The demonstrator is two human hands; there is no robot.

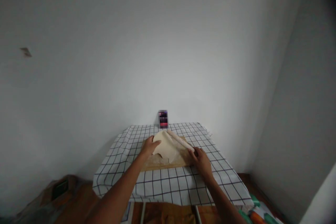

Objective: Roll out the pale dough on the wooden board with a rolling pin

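A thin, pale sheet of dough point(166, 144) is partly lifted above a floured wooden board point(154, 165). My left hand point(149, 146) pinches the sheet at its left edge, thumb on top. A light rolling pin point(180, 140) lies slantwise along the sheet's right side, its far end toward the wall. Around the pin's near end close the fingers of my right hand point(201, 159). Whether those fingers also touch the dough is hard to make out. The near edge of the dough is uneven and hangs over the board.
The board rests on a table with a white, black-checked cloth point(157, 185). A phone-like dark item point(163, 119), blurred out, leans against the wall behind. Pale walls stand at the back and right. A bulky dark bag-like object point(59, 189) is on the floor at left.
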